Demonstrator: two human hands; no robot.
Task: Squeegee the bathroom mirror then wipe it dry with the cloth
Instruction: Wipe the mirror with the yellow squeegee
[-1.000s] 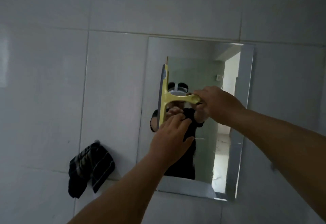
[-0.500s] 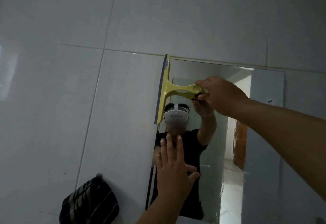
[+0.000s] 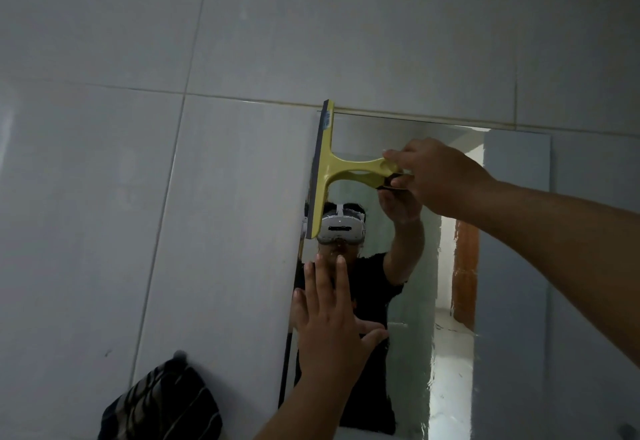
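Note:
A rectangular frameless mirror [image 3: 512, 231] hangs on the tiled wall. My right hand [image 3: 436, 176] grips the handle of a yellow squeegee [image 3: 329, 165], whose blade stands vertical along the mirror's upper left edge, its top at the top corner. My left hand [image 3: 329, 321] lies flat with fingers spread against the mirror's lower left part, holding nothing. A dark striped cloth [image 3: 166, 405] hangs on the wall at the lower left, beside the mirror.
Large pale grey wall tiles [image 3: 173, 197] surround the mirror. The mirror reflects a person in a dark shirt, a doorway and a brown door. Streaks of water show on the glass at the lower right.
The squeegee has moved up and left to the mirror's top left corner. My left hand has opened flat on the glass. The camera has tilted up and closer.

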